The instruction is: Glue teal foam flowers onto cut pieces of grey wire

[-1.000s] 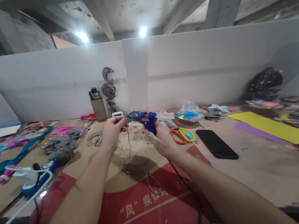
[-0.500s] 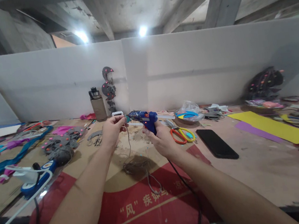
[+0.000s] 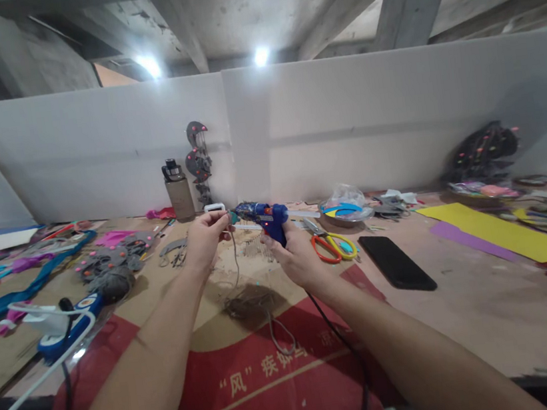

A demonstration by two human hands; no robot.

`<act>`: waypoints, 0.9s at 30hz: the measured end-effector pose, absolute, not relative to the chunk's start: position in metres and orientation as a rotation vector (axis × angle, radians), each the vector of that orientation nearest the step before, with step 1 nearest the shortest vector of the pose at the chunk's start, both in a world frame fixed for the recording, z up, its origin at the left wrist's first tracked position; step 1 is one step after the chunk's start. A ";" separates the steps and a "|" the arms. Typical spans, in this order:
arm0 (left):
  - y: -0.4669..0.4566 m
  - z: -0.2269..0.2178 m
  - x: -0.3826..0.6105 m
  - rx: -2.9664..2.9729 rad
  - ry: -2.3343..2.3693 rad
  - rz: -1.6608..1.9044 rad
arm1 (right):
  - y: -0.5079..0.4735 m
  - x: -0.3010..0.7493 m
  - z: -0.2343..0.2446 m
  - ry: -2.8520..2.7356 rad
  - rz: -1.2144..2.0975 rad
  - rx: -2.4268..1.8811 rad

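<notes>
My right hand (image 3: 295,250) is wrapped round the handle of a blue hot glue gun (image 3: 275,218), a pale glue stick (image 3: 303,214) poking out of its back end. The gun's nozzle points left, close to my left hand (image 3: 210,237). There the thumb and fingers pinch a thin grey cord (image 3: 236,260), which hangs down toward a loose tangle of cord (image 3: 249,302) on the board. A small teal bit (image 3: 233,217) shows between the fingertips and the nozzle; whether they touch I cannot tell. The gun's black cable (image 3: 338,334) runs down past my right forearm.
Scissors (image 3: 327,250) with red and yellow handles and a black phone (image 3: 396,263) lie on the right. A power strip (image 3: 71,332) with a white plug and grey yarn pieces (image 3: 113,256) are on the left. A bottle (image 3: 180,194) stands by the white partition (image 3: 340,102).
</notes>
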State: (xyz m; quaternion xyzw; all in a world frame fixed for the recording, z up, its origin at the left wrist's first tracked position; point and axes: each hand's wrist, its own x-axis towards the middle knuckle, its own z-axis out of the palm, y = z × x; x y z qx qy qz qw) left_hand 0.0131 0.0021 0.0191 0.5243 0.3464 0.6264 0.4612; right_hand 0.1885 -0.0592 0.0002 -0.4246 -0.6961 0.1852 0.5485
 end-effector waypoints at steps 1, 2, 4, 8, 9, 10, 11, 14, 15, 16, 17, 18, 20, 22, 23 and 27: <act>0.002 0.019 0.013 1.291 0.853 1.541 | -0.059 0.189 0.000 -1.649 0.439 -1.002; 0.002 0.019 0.013 1.294 0.852 1.540 | -0.059 0.189 0.000 -1.649 0.439 -0.998; 0.002 0.019 0.013 1.302 0.848 1.542 | -0.059 0.189 0.000 -1.648 0.431 -1.000; 0.000 0.021 0.013 1.291 0.856 1.558 | -0.059 0.190 -0.001 -1.650 0.424 -1.005; -0.001 0.022 0.014 1.288 0.860 1.559 | -0.059 0.190 -0.001 -1.650 0.424 -1.002; -0.001 0.022 0.014 1.286 0.864 1.555 | -0.059 0.190 -0.001 -1.652 0.424 -1.000; -0.002 0.022 0.014 1.286 0.867 1.551 | -0.059 0.190 -0.001 -1.653 0.421 -1.001; -0.001 0.022 0.015 1.291 0.872 1.542 | -0.059 0.189 0.000 -1.657 0.423 -1.005; -0.001 0.022 0.015 1.291 0.872 1.542 | -0.059 0.189 0.000 -1.657 0.430 -1.005; 0.000 0.021 0.015 1.290 0.871 1.542 | -0.060 0.189 0.000 -1.658 0.438 -1.004; 0.000 0.021 0.015 1.291 0.869 1.540 | -0.060 0.189 0.000 -1.658 0.445 -1.004; 0.000 0.021 0.014 1.294 0.867 1.539 | -0.060 0.189 0.000 -1.658 0.448 -1.006; 0.001 0.021 0.013 1.300 0.864 1.536 | -0.059 0.189 0.000 -1.658 0.441 -1.007; 0.001 0.021 0.013 1.303 0.859 1.540 | -0.059 0.190 0.000 -1.655 0.423 -1.007; 0.001 0.021 0.012 1.302 0.859 1.541 | -0.059 0.190 -0.001 -1.654 0.415 -1.006; 0.000 0.021 0.013 1.289 0.871 1.539 | -0.059 0.189 -0.001 -1.649 0.410 -0.999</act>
